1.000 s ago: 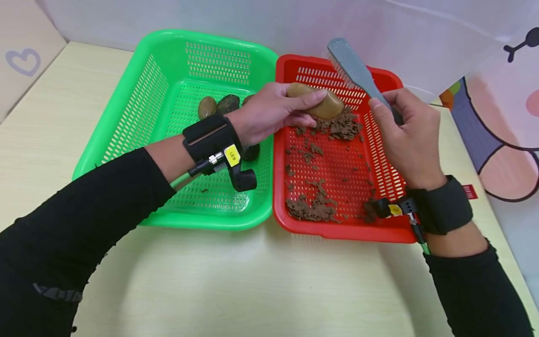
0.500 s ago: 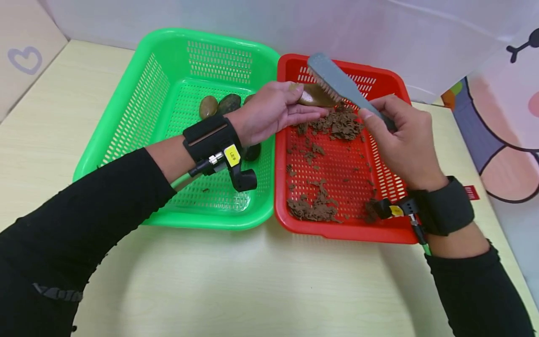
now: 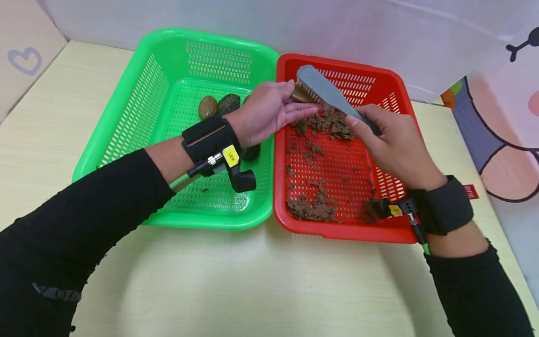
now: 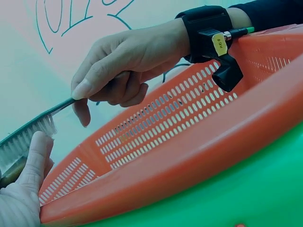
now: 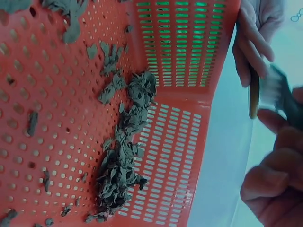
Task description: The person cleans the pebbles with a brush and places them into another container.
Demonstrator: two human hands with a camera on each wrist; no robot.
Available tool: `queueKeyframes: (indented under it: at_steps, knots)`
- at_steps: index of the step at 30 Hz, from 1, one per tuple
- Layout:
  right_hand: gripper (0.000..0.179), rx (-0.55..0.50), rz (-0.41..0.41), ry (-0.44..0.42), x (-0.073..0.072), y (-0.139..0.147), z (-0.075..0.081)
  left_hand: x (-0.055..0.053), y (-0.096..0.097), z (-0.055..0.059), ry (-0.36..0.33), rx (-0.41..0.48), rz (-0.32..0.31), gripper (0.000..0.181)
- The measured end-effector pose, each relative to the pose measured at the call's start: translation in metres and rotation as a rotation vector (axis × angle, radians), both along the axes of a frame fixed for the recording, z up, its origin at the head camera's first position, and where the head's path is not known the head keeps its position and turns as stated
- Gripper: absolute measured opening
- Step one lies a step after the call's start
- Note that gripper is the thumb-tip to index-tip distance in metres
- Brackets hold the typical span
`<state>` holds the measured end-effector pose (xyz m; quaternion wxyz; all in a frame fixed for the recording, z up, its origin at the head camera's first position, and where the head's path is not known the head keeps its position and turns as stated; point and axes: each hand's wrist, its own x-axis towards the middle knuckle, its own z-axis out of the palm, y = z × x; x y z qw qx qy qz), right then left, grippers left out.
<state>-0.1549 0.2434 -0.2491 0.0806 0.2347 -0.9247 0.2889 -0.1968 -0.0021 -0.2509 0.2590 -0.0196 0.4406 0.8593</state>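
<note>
In the head view my left hand [image 3: 269,112] holds a smooth brown stone [image 3: 300,94] over the back of the red basket, thumb above and fingers beneath it. My right hand [image 3: 393,142] grips a grey-handled brush [image 3: 330,91] by its handle. Its pale bristles lie against the stone's upper face and its head covers much of the stone. The left wrist view catches the bristles [image 4: 35,132] right beside the left hand's raised fingers. From the right wrist, the stone [image 5: 254,97] appears edge-on, with the bristles blurred next to it.
Brown flakes [image 3: 332,125] lie heaped in the red basket [image 3: 345,232], with another clump [image 3: 313,209] near its front. Touching it on the left is a green basket [image 3: 202,222] holding several stones [image 3: 207,107]. Both stand on a pale wooden table [image 3: 252,285] against a wall.
The right hand has brought the brush down and left onto the stone, then drawn it further toward the left hand. The left hand has tilted the stone and its fingers have straightened somewhat.
</note>
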Motion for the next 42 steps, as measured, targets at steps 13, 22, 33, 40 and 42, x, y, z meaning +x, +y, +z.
queueKeyframes:
  at_steps: [13, 22, 33, 40, 42]
  knots:
    - [0.029, -0.101, -0.158, 0.075, -0.0008, 0.0005, -0.0015, 0.0002, 0.0014, -0.0047, 0.127, -0.096, -0.013, 0.045]
    - [0.027, -0.184, -0.133, 0.152, 0.0004, 0.0008, -0.0023, 0.0030, 0.0046, -0.0059, 0.235, -0.073, 0.036, 0.019]
    - [0.023, -0.190, -0.101, 0.172, 0.0021, -0.0024, -0.0010, 0.0008, 0.0036, -0.0003, 0.102, -0.066, 0.003, 0.075]
    - [0.017, -0.159, -0.028, 0.158, 0.0020, -0.0028, -0.0014, 0.0019, 0.0008, -0.0017, 0.248, -0.204, -0.107, 0.070]
    - [0.016, -0.148, -0.003, 0.132, 0.0019, -0.0023, -0.0015, 0.0026, 0.0008, -0.0031, 0.317, -0.260, -0.130, 0.060]
